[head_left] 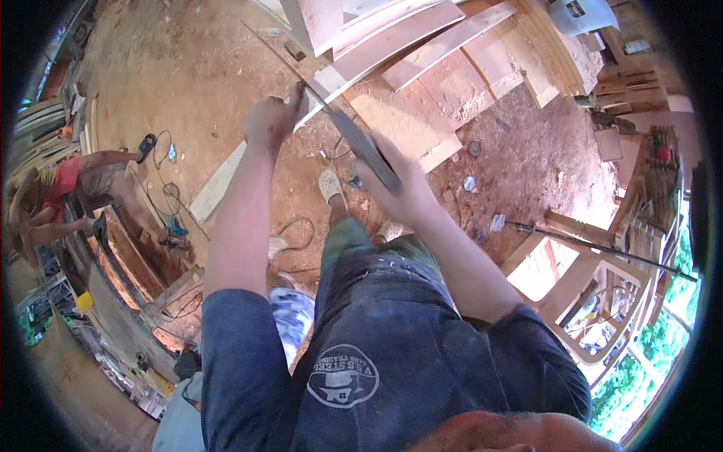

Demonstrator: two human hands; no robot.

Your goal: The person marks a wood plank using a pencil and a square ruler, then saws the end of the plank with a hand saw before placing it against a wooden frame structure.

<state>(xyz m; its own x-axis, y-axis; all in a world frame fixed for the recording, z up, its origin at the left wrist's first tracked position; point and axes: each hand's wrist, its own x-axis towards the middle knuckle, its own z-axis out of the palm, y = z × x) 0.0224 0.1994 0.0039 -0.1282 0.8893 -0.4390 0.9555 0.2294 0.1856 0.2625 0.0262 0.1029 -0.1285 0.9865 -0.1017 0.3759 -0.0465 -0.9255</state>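
Note:
In my right hand (395,181) is a handsaw (350,132), seen almost edge-on; its grey grip lies under my closed fingers. The thin blade runs up and to the left, across a long pale wooden board (226,177). My left hand (269,120) is closed at the edge of this board, with its thumb raised beside the blade. The fingers' undersides are hidden. Under the far part of the board sit more pieces of cut wood (410,113).
Stacked curved planks (538,45) stand at the far right, with a pale plastic container (584,15) on them. A wooden frame (602,309) is at the right. Cables (172,197) lie on the dirt floor. Another person in red shorts (60,184) is at the left.

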